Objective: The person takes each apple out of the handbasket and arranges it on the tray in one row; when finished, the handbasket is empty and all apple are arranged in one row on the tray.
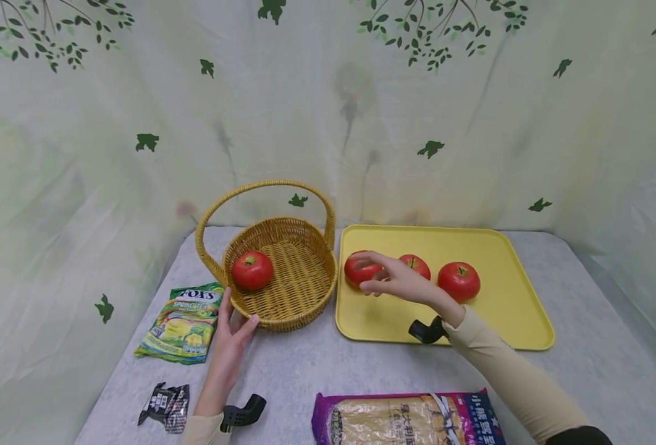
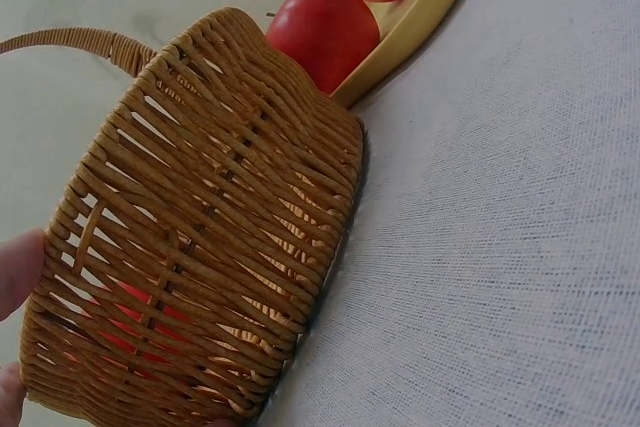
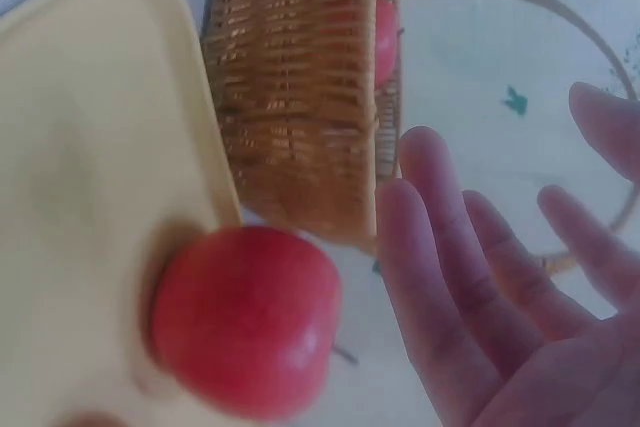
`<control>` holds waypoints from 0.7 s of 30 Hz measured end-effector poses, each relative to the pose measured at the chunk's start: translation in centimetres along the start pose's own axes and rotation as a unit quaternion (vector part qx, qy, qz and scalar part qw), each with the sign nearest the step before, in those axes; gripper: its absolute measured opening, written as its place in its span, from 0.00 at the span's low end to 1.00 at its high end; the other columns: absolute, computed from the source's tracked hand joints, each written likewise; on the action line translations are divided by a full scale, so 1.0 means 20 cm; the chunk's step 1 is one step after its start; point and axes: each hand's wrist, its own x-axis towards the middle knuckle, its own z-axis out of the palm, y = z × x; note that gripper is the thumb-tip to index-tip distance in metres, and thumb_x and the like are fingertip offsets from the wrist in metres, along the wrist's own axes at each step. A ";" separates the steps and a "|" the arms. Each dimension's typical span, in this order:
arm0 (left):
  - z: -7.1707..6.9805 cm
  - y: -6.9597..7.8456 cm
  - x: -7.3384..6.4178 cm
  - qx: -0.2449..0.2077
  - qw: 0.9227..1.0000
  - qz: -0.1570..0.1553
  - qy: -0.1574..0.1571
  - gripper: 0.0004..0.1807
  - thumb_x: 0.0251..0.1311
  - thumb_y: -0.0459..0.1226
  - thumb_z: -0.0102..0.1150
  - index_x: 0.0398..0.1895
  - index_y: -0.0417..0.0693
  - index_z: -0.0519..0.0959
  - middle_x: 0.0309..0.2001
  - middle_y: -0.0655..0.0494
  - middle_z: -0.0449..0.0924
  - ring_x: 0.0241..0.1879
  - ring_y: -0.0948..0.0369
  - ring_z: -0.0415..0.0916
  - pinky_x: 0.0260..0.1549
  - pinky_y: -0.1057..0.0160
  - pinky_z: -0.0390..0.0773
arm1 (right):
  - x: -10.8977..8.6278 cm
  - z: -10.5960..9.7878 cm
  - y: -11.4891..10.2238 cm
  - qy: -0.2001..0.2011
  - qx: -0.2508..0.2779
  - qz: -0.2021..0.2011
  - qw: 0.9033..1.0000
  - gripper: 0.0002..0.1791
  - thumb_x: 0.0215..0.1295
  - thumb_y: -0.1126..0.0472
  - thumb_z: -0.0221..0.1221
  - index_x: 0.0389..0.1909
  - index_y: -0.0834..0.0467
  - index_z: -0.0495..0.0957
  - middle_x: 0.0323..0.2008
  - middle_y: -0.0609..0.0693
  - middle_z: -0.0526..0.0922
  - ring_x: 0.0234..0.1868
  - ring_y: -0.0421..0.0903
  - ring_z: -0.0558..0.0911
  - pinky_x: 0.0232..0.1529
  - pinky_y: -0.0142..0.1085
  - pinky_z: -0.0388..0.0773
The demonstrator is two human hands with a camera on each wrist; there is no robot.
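A round wicker basket point(image 1: 289, 312) with a tall arched handle stands left of centre, with one red apple point(image 1: 252, 271) inside. My left hand point(image 1: 230, 346) touches the basket's near left side, thumb and fingers spread against its rim and wall. In the left wrist view, fingertips point(image 2: 15, 272) show at the edge of the basket wall point(image 2: 200, 207). My right hand point(image 1: 397, 279) hovers over the yellow tray point(image 1: 500, 315), fingers loosely bent and holding nothing. Beneath and beside it are a left apple point(image 1: 356, 272), a middle apple point(image 1: 415, 264) and a right apple point(image 1: 459, 282).
A green candy bag point(image 1: 183, 324) lies left of the basket. Nearer on the left is a small black wrapped packet point(image 1: 165, 408). At the front edge lies a long purple-trimmed food package point(image 1: 406, 420). A leaf-printed curtain point(image 1: 328, 123) hangs behind the table.
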 end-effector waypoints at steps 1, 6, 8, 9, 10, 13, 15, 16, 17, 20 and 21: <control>0.00 0.00 0.00 0.000 1.000 0.000 0.000 0.45 0.69 0.32 0.50 0.76 0.71 0.35 0.75 0.58 0.28 0.73 0.53 0.40 0.65 0.50 0.54 | 0.02 0.02 0.00 -0.005 0.006 -0.001 1.000 0.31 0.66 0.60 0.60 0.69 0.58 0.62 0.60 0.65 0.69 0.42 0.60 0.81 0.41 0.52 0.79; 0.00 0.00 0.00 0.001 1.000 0.005 0.000 0.45 0.69 0.31 0.50 0.76 0.70 0.35 0.75 0.58 0.28 0.73 0.52 0.40 0.65 0.50 0.54 | 0.16 0.09 -0.04 -0.024 0.007 -0.021 0.999 0.31 0.66 0.63 0.59 0.69 0.56 0.62 0.58 0.60 0.71 0.40 0.57 0.82 0.39 0.54 0.79; 0.00 0.00 -0.01 0.003 1.000 0.006 0.000 0.45 0.69 0.31 0.49 0.76 0.70 0.35 0.75 0.58 0.28 0.73 0.52 0.39 0.65 0.50 0.54 | 0.21 0.12 -0.05 -0.028 -0.006 -0.030 0.999 0.30 0.66 0.64 0.59 0.68 0.56 0.63 0.58 0.58 0.71 0.37 0.56 0.82 0.38 0.54 0.79; 0.00 0.00 -0.01 0.004 1.000 0.007 0.000 0.45 0.69 0.31 0.49 0.76 0.70 0.35 0.75 0.58 0.28 0.73 0.52 0.39 0.65 0.50 0.54 | 0.24 0.14 -0.06 -0.031 -0.013 -0.035 0.999 0.30 0.66 0.64 0.59 0.68 0.56 0.63 0.58 0.57 0.71 0.35 0.56 0.82 0.37 0.54 0.80; 0.00 0.00 -0.01 0.004 1.000 0.007 -0.001 0.45 0.69 0.31 0.49 0.76 0.70 0.35 0.75 0.58 0.28 0.73 0.52 0.39 0.65 0.50 0.54 | 0.27 0.15 -0.06 -0.033 -0.019 -0.038 0.999 0.30 0.66 0.64 0.60 0.68 0.56 0.63 0.58 0.57 0.71 0.34 0.55 0.83 0.37 0.52 0.80; 0.01 0.00 -0.01 0.005 1.000 0.008 -0.002 0.45 0.69 0.32 0.49 0.76 0.70 0.35 0.75 0.58 0.28 0.73 0.52 0.39 0.65 0.50 0.54 | 0.34 0.20 -0.08 -0.043 -0.032 -0.044 0.998 0.30 0.66 0.62 0.59 0.68 0.55 0.63 0.59 0.56 0.71 0.33 0.54 0.83 0.35 0.49 0.81; 0.01 0.00 -0.01 0.006 1.000 0.007 -0.002 0.45 0.69 0.32 0.49 0.76 0.70 0.35 0.75 0.58 0.28 0.73 0.53 0.39 0.65 0.50 0.54 | 0.39 0.22 -0.08 -0.049 -0.037 -0.043 0.997 0.30 0.66 0.61 0.60 0.68 0.53 0.63 0.60 0.55 0.72 0.34 0.50 0.83 0.36 0.46 0.81; 0.01 0.00 -0.01 0.007 1.000 0.007 -0.002 0.45 0.70 0.32 0.49 0.76 0.70 0.34 0.75 0.58 0.28 0.73 0.53 0.39 0.65 0.50 0.54 | 0.41 0.23 -0.08 -0.051 -0.042 -0.041 0.997 0.30 0.66 0.60 0.60 0.68 0.53 0.63 0.60 0.55 0.72 0.34 0.48 0.83 0.37 0.45 0.81; 0.00 0.00 -0.01 0.008 1.000 0.006 -0.002 0.45 0.70 0.32 0.49 0.76 0.70 0.34 0.75 0.58 0.28 0.73 0.53 0.39 0.66 0.50 0.54 | 0.44 0.25 -0.08 -0.054 -0.044 -0.037 0.997 0.30 0.66 0.60 0.60 0.68 0.52 0.63 0.60 0.54 0.72 0.33 0.46 0.83 0.37 0.44 0.80; 0.00 0.00 0.00 0.009 1.000 0.002 0.000 0.44 0.70 0.33 0.50 0.76 0.71 0.35 0.75 0.58 0.28 0.73 0.53 0.39 0.66 0.50 0.54 | 0.51 0.27 -0.09 -0.058 -0.064 -0.025 0.996 0.31 0.66 0.58 0.60 0.69 0.49 0.63 0.61 0.54 0.72 0.32 0.43 0.82 0.38 0.39 0.80; 0.00 0.00 0.00 0.010 1.000 0.001 0.000 0.44 0.70 0.33 0.50 0.76 0.71 0.35 0.75 0.58 0.28 0.73 0.53 0.39 0.66 0.50 0.54 | 0.53 0.28 -0.10 -0.059 -0.071 -0.021 0.996 0.31 0.66 0.58 0.60 0.69 0.49 0.63 0.61 0.54 0.71 0.32 0.43 0.82 0.38 0.37 0.79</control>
